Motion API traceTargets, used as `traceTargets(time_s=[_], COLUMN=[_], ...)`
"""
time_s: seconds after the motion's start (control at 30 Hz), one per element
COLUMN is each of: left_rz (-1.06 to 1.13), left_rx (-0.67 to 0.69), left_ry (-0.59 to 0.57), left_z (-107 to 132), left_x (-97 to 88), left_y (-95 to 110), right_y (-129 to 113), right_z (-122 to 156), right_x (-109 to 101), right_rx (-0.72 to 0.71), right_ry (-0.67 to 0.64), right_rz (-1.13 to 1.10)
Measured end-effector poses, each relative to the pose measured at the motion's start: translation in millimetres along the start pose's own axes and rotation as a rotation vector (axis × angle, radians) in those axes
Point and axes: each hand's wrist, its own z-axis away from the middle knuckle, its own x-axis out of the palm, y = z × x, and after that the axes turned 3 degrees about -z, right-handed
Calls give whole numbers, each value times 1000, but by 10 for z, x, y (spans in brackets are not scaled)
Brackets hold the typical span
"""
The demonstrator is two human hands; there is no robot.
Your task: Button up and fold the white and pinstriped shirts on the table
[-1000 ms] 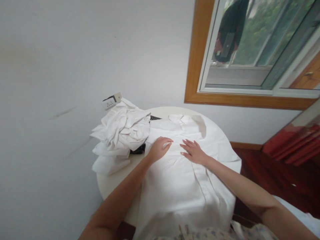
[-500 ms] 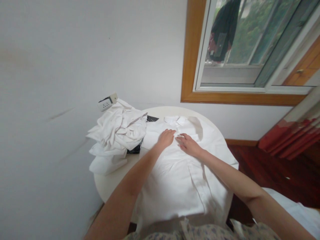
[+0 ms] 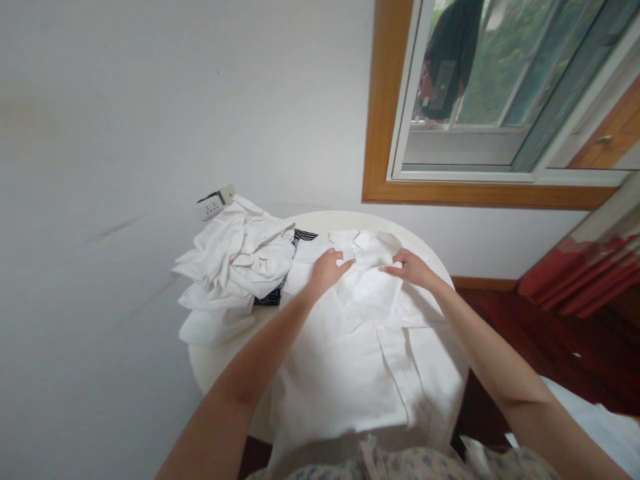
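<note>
A white collared shirt [image 3: 370,347] lies spread over a round white table [image 3: 215,363], its collar at the far side and its hem hanging off the near edge. My left hand [image 3: 327,269] lies on the shirt just left of the collar, fingers stretched out and pointing right. My right hand [image 3: 413,268] is on the shirt's right shoulder area, fingers together and curled a little on the fabric. Whether it pinches the cloth I cannot tell.
A crumpled heap of white clothes [image 3: 235,270] sits on the table's left side, over a dark striped item [image 3: 280,290]. A wall socket [image 3: 215,202] is behind the heap. A wooden-framed window [image 3: 490,107] is at upper right, a red curtain [image 3: 580,273] at right.
Both hands slid from the shirt's chest up toward the collar. Then my right hand moved right to the shoulder while my left stayed near the collar.
</note>
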Motion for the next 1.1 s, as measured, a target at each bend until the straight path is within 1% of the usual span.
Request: traceTargets(time_s=[0.07, 0.13, 0.23, 0.3, 0.33, 0.37, 0.4, 0.43, 0.47, 0.53, 0.6, 0.63, 0.7, 0.73, 0.8, 0.87, 0.9, 0.97, 1.03, 1.1], left_rz=[55, 103, 79, -9, -64, -124, -184, -239, -284, -328, -298, -276, -240, -225, -203, -229, -252, -298, -326, -331], left_rx=[6, 14, -23, -52, -65, -72, -75, -71, -58, 14, 161, 229, 297, 303, 293, 254, 236, 215, 221, 233], left_ry=[104, 204, 358, 495, 562, 612, 639, 638, 608, 471, 261, 159, 13, -42, -125, -160, -167, -175, -191, -209], left_z=[24, 63, 147, 204, 229, 248, 261, 267, 265, 239, 197, 179, 162, 166, 200, 258, 295, 391, 529, 715], left_x=[-316, -692, -1264, -1563, -1665, -1728, -1748, -1724, -1656, -1405, -1039, -830, -401, -197, 153, 395, 472, 543, 530, 465], left_y=[-16, -85, -247, -337, -361, -367, -355, -326, -285, -189, -115, -96, -98, -115, -165, -208, -217, -202, -144, -60], right_y=[185, 380, 642, 758, 788, 798, 786, 756, 708, 575, 422, 349, 221, 172, 105, 79, 76, 76, 64, 26], right_z=[38, 58, 39, -7, -38, -73, -112, -154, -198, -289, -369, -398, -429, -430, -402, -341, -299, -186, -38, 127], right_x=[-258, -492, -749, -828, -833, -814, -770, -702, -611, -369, -68, 92, 398, 531, 727, 824, 840, 836, 810, 779], right_rx=[-19, -4, 80, 156, 186, 200, 191, 160, 110, -4, -97, -125, -125, -74, -45, -44, -58, -103, -156, -199], right_ry=[31, 23, 54, 159, 230, 297, 340, 352, 329, 200, 66, 23, -35, -73, -102, -121, -130, -144, -149, -143], right_rz=[-12, 43, 182, 240, 251, 249, 237, 220, 200, 173, 165, 164, 176, 198, 216, 237, 244, 244, 230, 207])
